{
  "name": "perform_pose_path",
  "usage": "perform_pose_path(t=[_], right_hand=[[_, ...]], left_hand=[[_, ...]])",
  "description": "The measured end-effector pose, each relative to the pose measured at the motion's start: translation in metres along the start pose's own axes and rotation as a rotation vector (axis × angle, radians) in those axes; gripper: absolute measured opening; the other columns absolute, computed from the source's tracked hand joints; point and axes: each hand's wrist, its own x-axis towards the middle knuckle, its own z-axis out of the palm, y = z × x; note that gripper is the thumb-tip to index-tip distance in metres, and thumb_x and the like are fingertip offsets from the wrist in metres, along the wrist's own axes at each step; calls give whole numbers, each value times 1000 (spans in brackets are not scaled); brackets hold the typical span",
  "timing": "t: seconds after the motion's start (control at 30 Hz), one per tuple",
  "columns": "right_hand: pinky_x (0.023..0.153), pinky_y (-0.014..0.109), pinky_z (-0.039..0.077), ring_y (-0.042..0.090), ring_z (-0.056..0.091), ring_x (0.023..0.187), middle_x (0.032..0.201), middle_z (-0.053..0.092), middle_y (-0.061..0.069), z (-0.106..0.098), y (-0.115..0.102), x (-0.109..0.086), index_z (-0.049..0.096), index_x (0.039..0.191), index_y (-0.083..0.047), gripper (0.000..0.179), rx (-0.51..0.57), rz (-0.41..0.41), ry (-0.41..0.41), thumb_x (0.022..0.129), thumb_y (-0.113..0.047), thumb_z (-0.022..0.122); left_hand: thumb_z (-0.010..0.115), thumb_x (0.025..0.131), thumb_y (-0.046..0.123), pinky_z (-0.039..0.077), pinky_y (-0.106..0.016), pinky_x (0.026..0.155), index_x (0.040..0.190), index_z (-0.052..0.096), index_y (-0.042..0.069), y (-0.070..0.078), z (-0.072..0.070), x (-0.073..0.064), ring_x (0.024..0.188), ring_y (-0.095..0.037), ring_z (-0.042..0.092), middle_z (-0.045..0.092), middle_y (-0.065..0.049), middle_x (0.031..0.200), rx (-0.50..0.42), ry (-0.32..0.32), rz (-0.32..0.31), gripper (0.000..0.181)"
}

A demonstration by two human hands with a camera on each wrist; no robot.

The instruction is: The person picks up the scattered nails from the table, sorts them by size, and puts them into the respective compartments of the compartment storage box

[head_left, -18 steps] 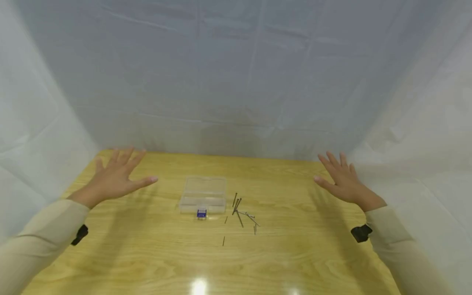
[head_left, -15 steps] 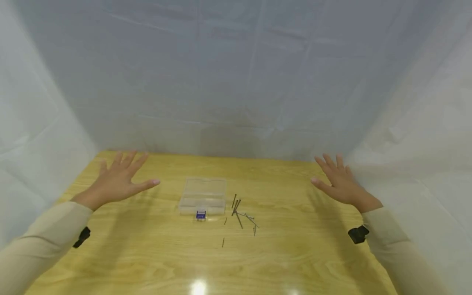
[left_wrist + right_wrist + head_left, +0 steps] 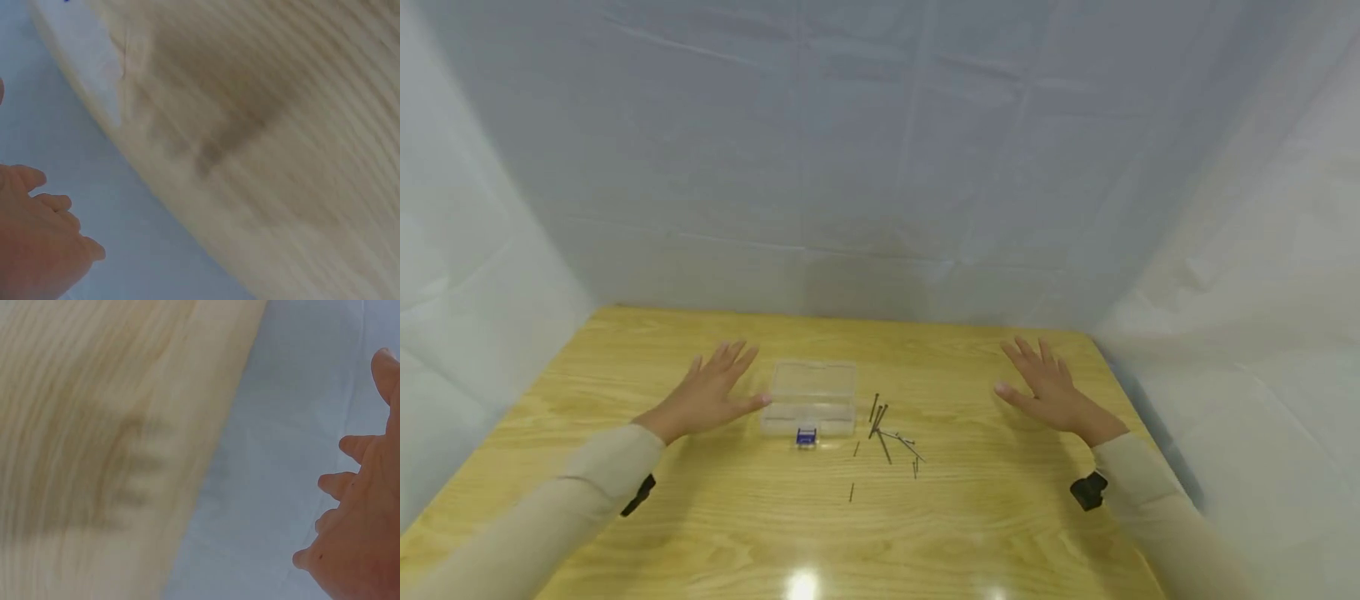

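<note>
"Fingers (image 3: 741, 367) on the left hand (image 3: 703, 404)?"
"Spread, just left of the box (image 3: 812, 382); whether they touch it, I can't tell."
"And the box?"
"On the worktop (image 3: 970, 533), blue clasp (image 3: 806, 436) on its near side, nails (image 3: 885, 447) mostly to its right."
"Right hand (image 3: 1054, 398)?"
"Fingers spread too, well right of the nails."

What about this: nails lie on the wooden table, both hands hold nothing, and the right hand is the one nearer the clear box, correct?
Not quite: the left hand, not the right hand, is nearer the clear box in the head view. The nails lie on the wooden table and both hands hold nothing.
</note>
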Motion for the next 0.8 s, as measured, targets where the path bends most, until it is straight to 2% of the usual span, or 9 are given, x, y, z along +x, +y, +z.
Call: perform_pose_path(t=[0.17,0.3,0.53,0.8], right_hand=[[105,74,-8,46,-19,141,159,1,22,25,-2,2,14,155,-11,73,40,-12,-9,99,-46,45],[106,73,-9,46,-19,141,159,1,21,42,-3,2,14,155,-11,72,69,-22,-21,99,-45,45],[107,72,-6,45,-16,142,159,3,20,64,-7,2,15,155,-11,73,93,-23,-33,99,-46,46],[106,75,-1,49,-12,141,158,6,24,80,-13,1,17,154,-6,71,114,-78,-42,100,-41,47]], left_hand=[[56,94,49,-2,-67,112,152,16,1,4,26,5,144,-46,-2,4,-24,158,-55,-22,23,86],[53,95,50,1,-66,113,152,16,0,8,39,9,144,-45,0,5,-23,158,-61,-40,30,85],[52,97,43,2,-64,114,152,16,-2,11,50,12,144,-44,5,9,-22,158,-62,-46,43,79],[51,98,43,2,-62,115,151,16,-3,11,58,10,145,-42,6,12,-22,157,-81,-70,58,79]])
